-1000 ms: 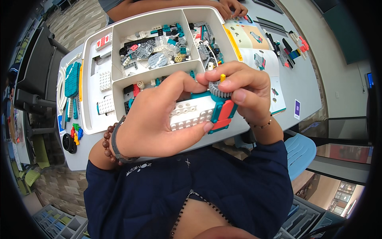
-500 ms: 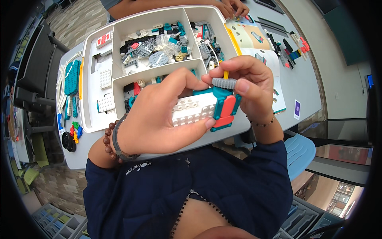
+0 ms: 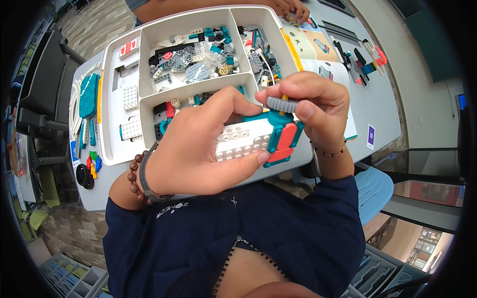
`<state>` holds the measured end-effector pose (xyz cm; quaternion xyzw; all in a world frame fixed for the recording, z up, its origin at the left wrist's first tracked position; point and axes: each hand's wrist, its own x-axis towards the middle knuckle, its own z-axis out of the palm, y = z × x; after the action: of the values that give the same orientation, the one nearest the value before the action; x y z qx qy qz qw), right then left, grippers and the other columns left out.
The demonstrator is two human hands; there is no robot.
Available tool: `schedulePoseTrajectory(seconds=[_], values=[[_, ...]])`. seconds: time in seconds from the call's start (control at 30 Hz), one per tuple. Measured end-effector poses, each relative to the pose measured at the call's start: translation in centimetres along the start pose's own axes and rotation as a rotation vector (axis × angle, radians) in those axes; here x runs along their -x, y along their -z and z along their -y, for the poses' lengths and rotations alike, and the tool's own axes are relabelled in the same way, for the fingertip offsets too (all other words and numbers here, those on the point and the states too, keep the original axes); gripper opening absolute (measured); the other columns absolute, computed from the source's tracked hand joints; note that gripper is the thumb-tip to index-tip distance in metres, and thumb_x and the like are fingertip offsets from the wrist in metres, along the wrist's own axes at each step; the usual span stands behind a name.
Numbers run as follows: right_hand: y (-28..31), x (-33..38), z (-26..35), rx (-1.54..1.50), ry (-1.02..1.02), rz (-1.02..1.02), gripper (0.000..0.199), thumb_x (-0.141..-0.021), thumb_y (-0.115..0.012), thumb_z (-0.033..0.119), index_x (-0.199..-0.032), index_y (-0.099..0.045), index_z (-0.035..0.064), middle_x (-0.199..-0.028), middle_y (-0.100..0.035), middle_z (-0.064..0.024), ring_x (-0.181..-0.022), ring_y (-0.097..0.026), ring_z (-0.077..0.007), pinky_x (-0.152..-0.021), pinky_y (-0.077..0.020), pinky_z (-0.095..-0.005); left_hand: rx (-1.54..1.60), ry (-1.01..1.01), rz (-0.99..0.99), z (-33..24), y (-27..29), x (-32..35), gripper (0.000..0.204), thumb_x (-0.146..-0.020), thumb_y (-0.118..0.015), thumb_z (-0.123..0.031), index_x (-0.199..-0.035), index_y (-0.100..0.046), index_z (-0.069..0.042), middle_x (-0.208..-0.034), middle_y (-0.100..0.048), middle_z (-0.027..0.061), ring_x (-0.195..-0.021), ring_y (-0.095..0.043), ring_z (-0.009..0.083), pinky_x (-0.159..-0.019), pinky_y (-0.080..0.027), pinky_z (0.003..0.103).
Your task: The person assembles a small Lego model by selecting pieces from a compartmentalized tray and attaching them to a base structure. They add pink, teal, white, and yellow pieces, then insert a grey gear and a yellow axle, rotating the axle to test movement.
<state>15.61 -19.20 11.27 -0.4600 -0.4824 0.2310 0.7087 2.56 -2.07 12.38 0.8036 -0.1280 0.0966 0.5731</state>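
Observation:
My left hand [image 3: 194, 144] wraps round a building-brick model [image 3: 241, 144] with a white studded body and a teal and coral end. Its thumb presses along the studded side, near the coral part. Above the teal end, my right hand [image 3: 320, 107] pinches a grey toothed gear [image 3: 282, 105] between thumb and fingers. A yellow axle [image 3: 281, 113] runs through the gear and shows just beneath it, close to the model's teal top. Whether the axle's lower tip is inside the model, I cannot tell.
A white sorting tray [image 3: 196, 85] of loose bricks lies beyond my hands. An instruction booklet [image 3: 343, 74] is open at its right, with brick builds [image 3: 367, 64] farther right. Left of the tray lie teal pieces [image 3: 89, 97] and a black wheel [image 3: 84, 176]. Another person's hand [image 3: 296, 10] is at the far side.
The gear has tilted and shifted slightly right. More of the yellow axle shows below it and less above. My left hand and the model stay nearly in place.

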Motion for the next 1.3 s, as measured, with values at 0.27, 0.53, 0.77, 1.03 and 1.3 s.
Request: schedulePoseTrajectory(seconds=[0.27, 0.53, 0.77, 1.03, 1.3], values=[[0.2, 0.0, 0.3, 0.240, 0.148, 0.047, 0.021, -0.077, -0.059, -0.004, -0.098, -0.063, -0.0069, -0.096, -0.063, -0.0208, -0.093, -0.063, -0.0268, -0.083, -0.0498, -0.0336, 0.000, 0.024, -0.042, 0.4, -0.4, 0.4, 0.040, -0.068, -0.072, -0.018, -0.097, -0.050, 0.000, -0.083, -0.062, 0.0154, -0.074, -0.064, 0.0289, -0.062, -0.048, 0.030], [-0.1, 0.2, 0.0, 0.357, 0.228, 0.001, 0.022, -0.074, -0.059, -0.004, -0.095, -0.065, -0.0052, -0.093, -0.065, -0.0195, -0.090, -0.064, -0.0262, -0.080, -0.0501, -0.0329, -0.026, -0.026, -0.067, 0.6, -0.6, 0.3, 0.037, -0.070, -0.072, -0.017, -0.096, -0.051, 0.000, -0.083, -0.061, 0.0142, -0.074, -0.063, 0.0268, -0.063, -0.048, 0.029], [0.4, 0.2, -0.6, 0.242, 0.114, 0.027, 0.020, -0.075, -0.059, -0.002, -0.094, -0.064, -0.0059, -0.095, -0.065, -0.0192, -0.092, -0.063, -0.0255, -0.082, -0.0495, -0.0335, 0.057, 0.062, -0.067, 0.5, -0.4, 0.3, 0.035, -0.071, -0.071, -0.016, -0.095, -0.051, 0.000, -0.084, -0.062, 0.0131, -0.074, -0.063, 0.0242, -0.065, -0.047, 0.028], [0.6, -0.1, -0.1, 0.144, 0.003, 0.051, 0.046, -0.072, -0.069, 0.005, -0.114, -0.051, -0.0054, -0.113, -0.057, -0.0151, -0.105, -0.057, -0.0211, -0.093, -0.0444, -0.0335, 0.114, 0.094, -0.102, 0.2, 0.1, -0.4, 0.032, -0.072, -0.070, -0.012, -0.095, -0.051, 0.000, -0.084, -0.063, 0.0102, -0.075, -0.062, 0.0155, -0.067, -0.047, 0.026], [0.5, -0.1, 0.1, 0.167, -0.104, 0.056, 0.048, -0.070, -0.072, 0.008, -0.111, -0.050, -0.0022, -0.109, -0.055, -0.0148, -0.103, -0.055, -0.0204, -0.088, -0.0454, -0.0332, 0.127, 0.123, -0.078, 0.8, 0.1, -0.1, 0.036, -0.074, -0.068, -0.010, -0.101, -0.048, 0.002, -0.092, -0.059, 0.0104, -0.083, -0.057, 0.0112, -0.072, -0.045, 0.024]])
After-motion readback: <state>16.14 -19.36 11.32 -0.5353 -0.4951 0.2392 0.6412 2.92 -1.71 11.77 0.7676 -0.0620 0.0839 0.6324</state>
